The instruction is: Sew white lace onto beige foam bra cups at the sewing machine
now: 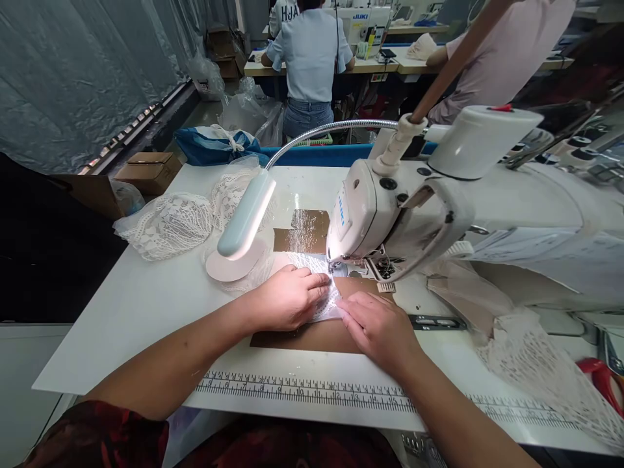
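Near the table's (121, 325) front edge, under the sewing machine (370, 214) head, your left hand (287, 299) and right hand (377, 328) press flat on white lace (312, 263), gripping nothing. It looks light, limp and snag-prone; hold its edges with spread fingertips.

white table (146, 305), lace pieces (168, 224), sewing machine (370, 214)
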The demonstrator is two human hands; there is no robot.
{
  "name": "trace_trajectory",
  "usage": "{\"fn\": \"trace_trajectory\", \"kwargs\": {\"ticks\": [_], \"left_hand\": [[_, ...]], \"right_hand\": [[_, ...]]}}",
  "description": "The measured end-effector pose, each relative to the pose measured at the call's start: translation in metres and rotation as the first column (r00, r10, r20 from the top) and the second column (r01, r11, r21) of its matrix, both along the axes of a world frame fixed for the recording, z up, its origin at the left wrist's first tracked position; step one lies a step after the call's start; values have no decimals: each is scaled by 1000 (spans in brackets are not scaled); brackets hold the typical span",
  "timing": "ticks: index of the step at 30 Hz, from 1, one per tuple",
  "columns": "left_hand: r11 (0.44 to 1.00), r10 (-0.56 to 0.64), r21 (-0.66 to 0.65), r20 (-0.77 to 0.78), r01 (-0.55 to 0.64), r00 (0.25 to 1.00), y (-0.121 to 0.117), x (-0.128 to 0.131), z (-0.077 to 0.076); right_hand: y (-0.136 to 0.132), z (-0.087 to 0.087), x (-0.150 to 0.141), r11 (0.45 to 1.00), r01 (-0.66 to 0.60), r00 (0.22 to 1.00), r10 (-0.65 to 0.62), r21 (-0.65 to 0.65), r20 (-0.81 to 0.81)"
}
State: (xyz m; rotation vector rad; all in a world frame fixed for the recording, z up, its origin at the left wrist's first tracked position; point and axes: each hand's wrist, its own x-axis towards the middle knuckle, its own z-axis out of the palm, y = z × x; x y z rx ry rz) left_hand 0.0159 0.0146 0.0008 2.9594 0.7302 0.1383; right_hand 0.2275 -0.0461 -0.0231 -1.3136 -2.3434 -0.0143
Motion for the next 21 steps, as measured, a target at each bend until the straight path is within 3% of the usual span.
{"fn": "trace_trajectory", "kwargs": {"ticks": [12, 21], "left_hand": [[999, 49, -1, -42, -49, 998, 2, 0, 1], [997, -17, 76, -65, 22, 998, -2, 1, -6]], "right_hand": [[-2, -3, -4, 998, -27, 1000, 26, 63, 6], [-1, -4, -5, 996, -27, 999, 23, 83, 45]]}}
